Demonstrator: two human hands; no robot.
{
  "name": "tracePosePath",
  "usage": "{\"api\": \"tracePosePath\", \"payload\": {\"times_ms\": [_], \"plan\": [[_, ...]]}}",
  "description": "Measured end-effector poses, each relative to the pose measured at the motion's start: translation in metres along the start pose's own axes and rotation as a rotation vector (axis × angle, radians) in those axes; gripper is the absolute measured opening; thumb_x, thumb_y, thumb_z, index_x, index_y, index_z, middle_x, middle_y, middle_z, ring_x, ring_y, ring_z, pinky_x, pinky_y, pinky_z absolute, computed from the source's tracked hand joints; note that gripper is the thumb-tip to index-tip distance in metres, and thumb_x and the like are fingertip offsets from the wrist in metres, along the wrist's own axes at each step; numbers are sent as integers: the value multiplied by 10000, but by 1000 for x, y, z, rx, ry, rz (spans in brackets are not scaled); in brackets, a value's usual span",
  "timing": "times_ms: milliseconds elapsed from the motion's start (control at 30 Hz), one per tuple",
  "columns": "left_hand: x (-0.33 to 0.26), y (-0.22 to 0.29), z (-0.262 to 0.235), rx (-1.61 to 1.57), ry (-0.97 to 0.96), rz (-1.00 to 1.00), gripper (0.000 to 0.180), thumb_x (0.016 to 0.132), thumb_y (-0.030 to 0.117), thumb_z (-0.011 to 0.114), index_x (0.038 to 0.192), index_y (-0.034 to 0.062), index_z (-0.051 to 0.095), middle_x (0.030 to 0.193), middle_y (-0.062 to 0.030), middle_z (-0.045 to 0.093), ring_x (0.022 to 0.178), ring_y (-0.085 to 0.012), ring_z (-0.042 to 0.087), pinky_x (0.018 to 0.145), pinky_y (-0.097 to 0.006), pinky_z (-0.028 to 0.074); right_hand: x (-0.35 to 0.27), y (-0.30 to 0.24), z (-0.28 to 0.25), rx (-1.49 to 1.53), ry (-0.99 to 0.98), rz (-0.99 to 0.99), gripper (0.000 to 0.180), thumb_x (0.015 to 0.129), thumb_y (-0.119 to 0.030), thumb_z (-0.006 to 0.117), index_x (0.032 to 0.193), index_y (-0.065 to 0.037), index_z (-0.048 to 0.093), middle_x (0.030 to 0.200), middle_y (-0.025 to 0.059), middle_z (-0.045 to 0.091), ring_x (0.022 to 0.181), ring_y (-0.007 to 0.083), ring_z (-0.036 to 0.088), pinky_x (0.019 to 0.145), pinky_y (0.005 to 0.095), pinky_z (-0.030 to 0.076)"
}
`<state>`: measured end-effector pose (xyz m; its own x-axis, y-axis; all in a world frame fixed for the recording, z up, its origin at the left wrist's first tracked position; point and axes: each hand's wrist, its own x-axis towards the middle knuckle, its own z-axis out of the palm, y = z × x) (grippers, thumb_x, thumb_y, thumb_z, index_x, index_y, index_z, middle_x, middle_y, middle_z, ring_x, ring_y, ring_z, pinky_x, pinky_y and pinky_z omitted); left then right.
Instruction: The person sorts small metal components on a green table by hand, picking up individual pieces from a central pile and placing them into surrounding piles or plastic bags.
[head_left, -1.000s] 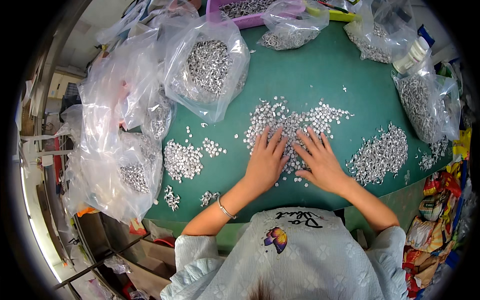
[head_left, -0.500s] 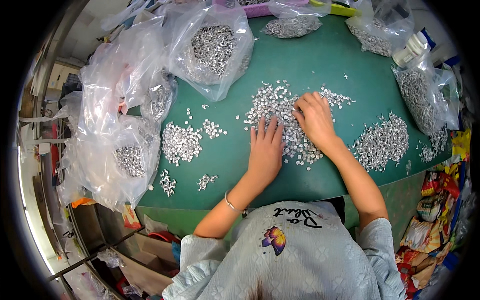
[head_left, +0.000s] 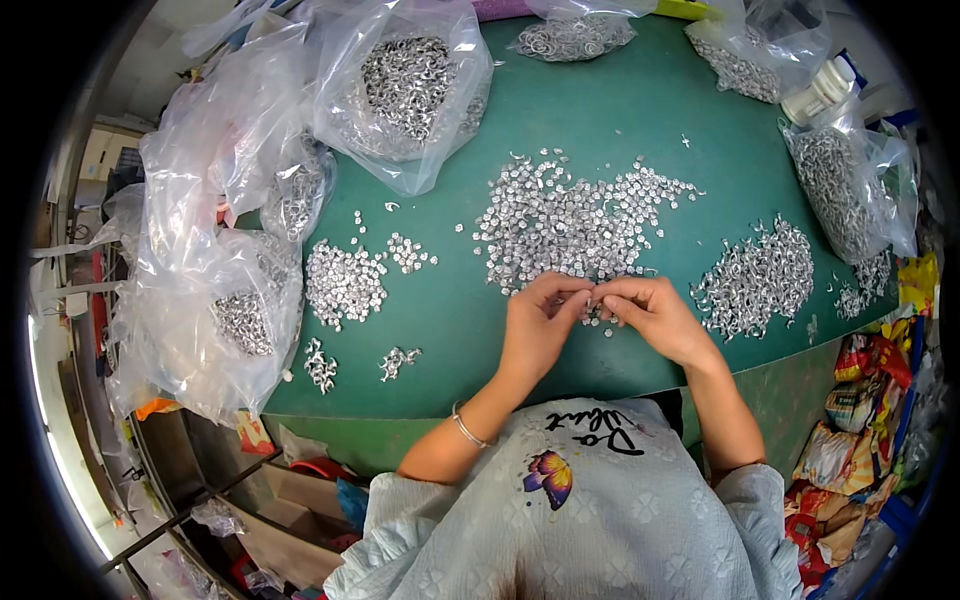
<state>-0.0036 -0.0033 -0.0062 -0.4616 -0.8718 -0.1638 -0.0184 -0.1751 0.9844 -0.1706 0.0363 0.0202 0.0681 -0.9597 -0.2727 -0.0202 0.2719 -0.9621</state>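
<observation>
1. Spread over the metal pile [head_left: 570,220] a second ago, the left hand [head_left: 540,322] and right hand [head_left: 657,315] now meet at its near edge.
2. Fingertips pinch inward; cannot tell whether they grip a piece.
3. Handling seems now fingertip work.
4. The pile lies mid-surface [head_left: 450,330].

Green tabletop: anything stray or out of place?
Yes, some strays: one small silver piece lies alone beyond the central pile, a curved piece beyond the left cluster. Odd because both sit apart from any pile.
</observation>
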Motion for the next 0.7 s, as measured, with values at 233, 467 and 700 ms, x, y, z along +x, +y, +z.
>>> {"api": "tracePosePath", "payload": {"times_ms": [233, 467, 700], "plan": [[11, 13, -14, -366, 122, -174, 182, 910, 68, 497, 1052, -18, 573, 810, -31, 576, 655, -86, 522, 596, -209, 452, 68, -4, -10, -983, 497, -574, 133, 751, -108, 659, 845, -19, 632, 830, 100, 579, 795, 253, 539, 712, 352, 422], [34, 10, -25, 328, 187, 145, 146, 844, 29, 575, 979, -13, 608, 812, -49, 544, 684, -108, 504, 593, -250, 423, 80, 2, -13, -985, 428, -498, 84, 731, -84, 651, 776, -37, 599, 787, 105, 575, 798, 280, 528, 751, 376, 400], [63, 12, -24, 938, 79, 389, 158, 762, 52, 646, 907, -4, 614, 820, -153, 513, 737, -303, 545, 664, -384, 447, 42, -3, -58, 441, 221, -114, 75, 894, -79, 524, 879, -22, 570, 960, 111, 635, 768, 137, 604, 633, 239, 466]]}}
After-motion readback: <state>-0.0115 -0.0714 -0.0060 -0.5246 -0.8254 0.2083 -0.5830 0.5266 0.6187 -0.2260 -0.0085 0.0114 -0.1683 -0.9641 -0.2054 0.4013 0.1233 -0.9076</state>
